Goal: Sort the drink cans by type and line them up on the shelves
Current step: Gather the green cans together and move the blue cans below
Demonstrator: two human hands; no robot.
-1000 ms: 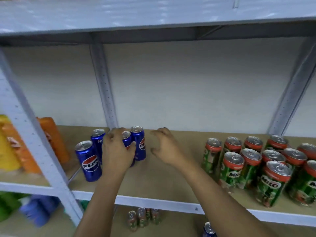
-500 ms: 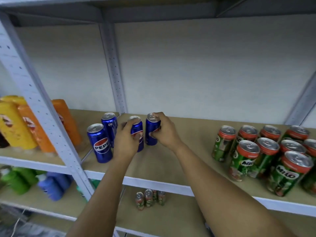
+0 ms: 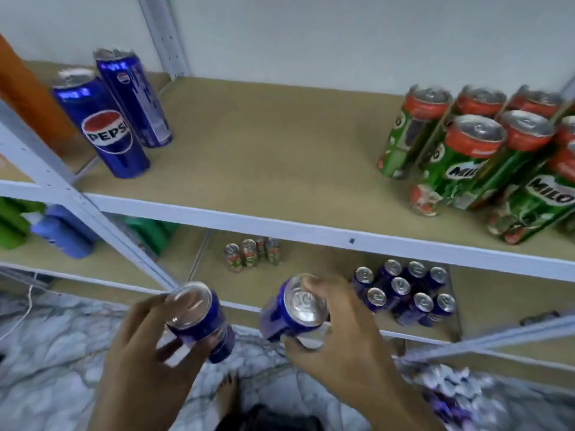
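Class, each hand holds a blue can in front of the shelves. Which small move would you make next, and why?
Probably lower both cans to the cluster of blue silver-topped cans on the lower shelf. The left hand grips one blue metal can, the right hand another, both off the upper shelf; green Milo cans fill its right side.

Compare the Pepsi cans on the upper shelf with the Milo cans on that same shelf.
The Pepsi cans are blue; the Milo cans are green with red tops. Two Pepsi cans stand at the shelf's left end, while the Milo cans form a much larger cluster at the right end. Both groups stand upright on the upper shelf, have silver lids, and no hand touches them.
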